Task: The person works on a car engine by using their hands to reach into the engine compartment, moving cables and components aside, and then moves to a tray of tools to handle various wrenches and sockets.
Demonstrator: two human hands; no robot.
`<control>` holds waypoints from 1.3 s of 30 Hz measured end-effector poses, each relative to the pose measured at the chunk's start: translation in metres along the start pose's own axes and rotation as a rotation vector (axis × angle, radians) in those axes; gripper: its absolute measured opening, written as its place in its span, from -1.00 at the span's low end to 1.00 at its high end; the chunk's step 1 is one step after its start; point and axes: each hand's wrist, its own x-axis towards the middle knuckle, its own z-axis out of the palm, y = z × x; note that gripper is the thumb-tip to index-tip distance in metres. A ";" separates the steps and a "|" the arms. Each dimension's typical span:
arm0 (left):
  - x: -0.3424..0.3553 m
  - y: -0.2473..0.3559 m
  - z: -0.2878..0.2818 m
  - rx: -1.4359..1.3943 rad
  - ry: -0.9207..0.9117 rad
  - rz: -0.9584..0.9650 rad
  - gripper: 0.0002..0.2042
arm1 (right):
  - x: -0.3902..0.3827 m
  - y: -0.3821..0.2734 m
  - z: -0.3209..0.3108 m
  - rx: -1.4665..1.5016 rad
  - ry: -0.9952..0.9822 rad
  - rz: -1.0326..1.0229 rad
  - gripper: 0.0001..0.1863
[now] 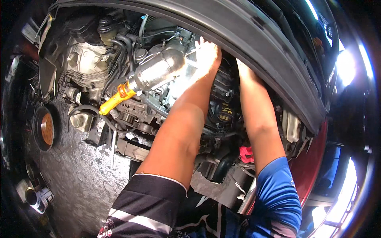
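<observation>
My left hand [208, 55], in glare, reaches to the upper middle of the engine bay, fingers bent on something I cannot make out. Just left of it lies a silver work lamp [156, 69] with a yellow handle [113, 103], lighting the metal parts. My right hand [243, 65] reaches under the dark panel edge [278, 55], its fingers hidden. Between my forearms sit black engine parts [224, 111] with hoses and yellow markings. A pink-red object [246, 154] lies beside my right forearm.
At the left are a round black pan [38, 129] with orange-brown inside and metal objects [39, 200] on the grey floor [79, 182]. A white translucent reservoir [293, 127] sits at the right of the bay. Red bodywork [317, 154] runs along the right.
</observation>
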 end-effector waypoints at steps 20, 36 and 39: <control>0.000 -0.001 0.001 -0.128 0.044 -0.072 -0.74 | 0.010 0.000 -0.014 0.098 0.001 0.053 -0.53; 0.000 -0.005 -0.002 0.040 0.028 0.012 -0.77 | -0.017 0.001 -0.034 0.429 0.034 0.211 -0.46; 0.000 -0.001 -0.003 0.063 0.000 0.022 -0.77 | -0.024 0.007 -0.020 0.267 0.013 0.153 -0.43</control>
